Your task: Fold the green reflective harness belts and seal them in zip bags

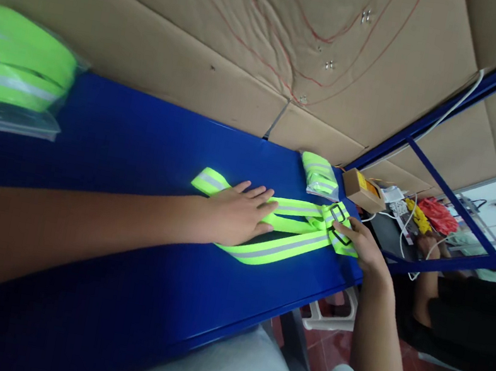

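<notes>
A neon yellow-green reflective strap (284,252) with grey stripes lies in loops on the blue table (139,147). My left hand (243,213) rests flat across the strap's left part, its fingers spread and palm down. At the right end, my right hand (365,244) has its fingers on the strap beside two black buckles (336,212). The thumb and fingers seem to pinch the strap there, near the lower buckle.
A bagged bundle of neon straps (10,67) is at the far left, with a smaller packet (319,176) by the cardboard wall (182,39). Beyond a small brown box (365,190) stands a blue frame (448,195). Another person's arm (426,287) is at the right.
</notes>
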Tool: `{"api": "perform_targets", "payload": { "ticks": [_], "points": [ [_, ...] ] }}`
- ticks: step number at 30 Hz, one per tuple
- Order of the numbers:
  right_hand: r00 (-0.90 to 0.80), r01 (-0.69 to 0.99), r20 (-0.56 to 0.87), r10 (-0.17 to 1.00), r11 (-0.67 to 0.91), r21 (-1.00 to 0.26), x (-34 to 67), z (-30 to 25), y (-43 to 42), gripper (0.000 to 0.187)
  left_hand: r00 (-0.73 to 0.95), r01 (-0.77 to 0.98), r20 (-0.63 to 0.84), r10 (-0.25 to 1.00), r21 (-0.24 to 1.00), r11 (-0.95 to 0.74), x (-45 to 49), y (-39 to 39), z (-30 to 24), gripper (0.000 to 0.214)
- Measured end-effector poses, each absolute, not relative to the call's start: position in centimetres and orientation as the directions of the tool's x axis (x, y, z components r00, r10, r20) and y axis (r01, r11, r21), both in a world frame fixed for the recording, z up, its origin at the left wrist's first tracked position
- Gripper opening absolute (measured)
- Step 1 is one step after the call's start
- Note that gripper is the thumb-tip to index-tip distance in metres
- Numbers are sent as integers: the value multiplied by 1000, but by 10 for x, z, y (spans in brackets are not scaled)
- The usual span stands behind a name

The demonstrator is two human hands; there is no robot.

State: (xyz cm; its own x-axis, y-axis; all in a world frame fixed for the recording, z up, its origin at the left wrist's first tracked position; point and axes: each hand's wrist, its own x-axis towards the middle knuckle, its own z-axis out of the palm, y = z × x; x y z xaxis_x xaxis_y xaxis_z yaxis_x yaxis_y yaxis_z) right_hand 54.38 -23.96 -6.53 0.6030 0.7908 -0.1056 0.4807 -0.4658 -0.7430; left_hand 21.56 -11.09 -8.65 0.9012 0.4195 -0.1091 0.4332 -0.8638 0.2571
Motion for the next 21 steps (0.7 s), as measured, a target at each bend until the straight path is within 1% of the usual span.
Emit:
{"api": "perform_targets", "payload": {
  "ticks": [2,4,5,7,9,10,13,18,21],
  "points": [
    [642,501,-43,766,-461,-732,547,-65,-238,52,893,450,-184,411,331,-830,216,-112,-79,65],
    [685,521,26,728,-464,-716,552,-66,-236,53,891,453,-213,402,343,-823,217,-118,-75,67],
    [696,531,53,716,-465,-708,555,-66,-235,54,895,444,-198,399,317,-838,217,-123,-75,68],
    [692,552,77,717,-458,-696,561,-67,-234,54,912,409,-131,389,223,-885,216,-134,-79,69],
    [674,564,72,735,-449,-693,565,-66,-234,54,925,378,-84,370,144,-914,212,-142,-85,68],
    [666,564,64,743,-446,-695,567,-65,-235,53,928,371,-77,363,129,-920,211,-145,-88,67],
    [657,540,17,754,-454,-709,572,-62,-240,49,927,373,-86,365,131,-918,207,-145,-88,61],
    [636,488,-91,766,-492,-721,575,-63,-247,44,914,398,-127,385,96,-912,202,-143,-74,73],
    [651,489,-83,754,-500,-715,574,-64,-245,46,912,402,-115,393,72,-913,200,-145,-70,70]
  ]
}}
